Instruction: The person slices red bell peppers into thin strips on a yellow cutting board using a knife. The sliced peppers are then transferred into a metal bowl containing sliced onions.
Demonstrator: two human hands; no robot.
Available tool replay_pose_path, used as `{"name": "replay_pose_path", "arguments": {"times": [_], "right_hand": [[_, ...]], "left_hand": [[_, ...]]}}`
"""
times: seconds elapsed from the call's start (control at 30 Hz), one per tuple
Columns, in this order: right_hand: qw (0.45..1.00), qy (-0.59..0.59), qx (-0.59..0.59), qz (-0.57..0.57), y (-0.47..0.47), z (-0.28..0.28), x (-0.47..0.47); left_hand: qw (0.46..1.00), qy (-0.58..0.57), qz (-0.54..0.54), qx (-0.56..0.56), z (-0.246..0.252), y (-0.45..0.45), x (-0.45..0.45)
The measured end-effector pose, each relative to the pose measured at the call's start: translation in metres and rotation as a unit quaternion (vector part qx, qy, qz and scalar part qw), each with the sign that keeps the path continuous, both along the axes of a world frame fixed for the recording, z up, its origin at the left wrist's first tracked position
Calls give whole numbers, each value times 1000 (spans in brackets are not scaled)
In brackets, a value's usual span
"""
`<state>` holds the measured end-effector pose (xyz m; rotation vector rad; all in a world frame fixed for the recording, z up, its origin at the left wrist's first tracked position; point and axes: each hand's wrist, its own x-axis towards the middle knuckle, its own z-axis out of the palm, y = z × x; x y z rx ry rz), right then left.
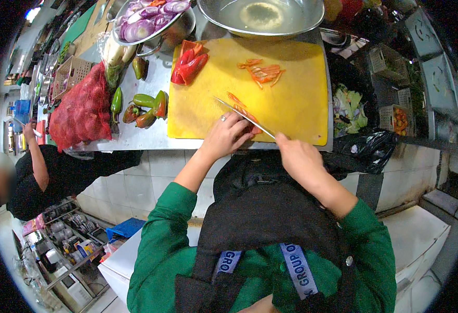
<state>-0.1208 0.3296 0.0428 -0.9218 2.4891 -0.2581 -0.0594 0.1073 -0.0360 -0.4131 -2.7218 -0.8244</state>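
My right hand [297,154] grips a kitchen knife [244,112], its blade slanting up and left over a yellow cutting board [291,105]. Beside the blade, the bent fingers of my left hand [231,133] hold a red-orange pepper piece [255,129] against the board near its front edge. Thin pepper slices lie along the far side of the blade. Farther back is a small pile of cut pepper strips [264,72]. Larger red pepper pieces [189,66] rest at the board's back left corner.
Several green and reddish peppers [144,100] lie left of the board, beside a red mesh sack [84,105]. Behind stand a bowl of sliced red onions [146,23] and a metal bowl of cloudy liquid [264,15]. Right is a black bag with vegetable scraps [348,105]. Another person [37,176] stands left.
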Motion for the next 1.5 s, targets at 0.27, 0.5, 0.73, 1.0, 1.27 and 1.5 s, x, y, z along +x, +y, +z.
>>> {"name": "replay_pose_path", "arguments": {"times": [0.27, 0.5, 0.73, 1.0, 1.27, 1.5], "right_hand": [[999, 5, -33, 34, -6, -1, -12], [1000, -20, 17, 6, -7, -5, 3], [999, 8, -40, 32, -16, -4, -15], [999, -43, -8, 6, -2, -3, 5], [999, -12, -29, 42, -15, -9, -14], [999, -10, -33, 26, -29, -22, -9]], "left_hand": [[1000, -15, 15, 14, -1, -4, 6], [999, -9, 24, 30, -6, -5, 7], [998, 14, 33, 46, -5, -3, 9], [997, 26, 39, 64, -14, -2, 9], [996, 40, 44, 68, -13, -2, 9], [996, 31, 48, 61, -16, -2, 11]]}}
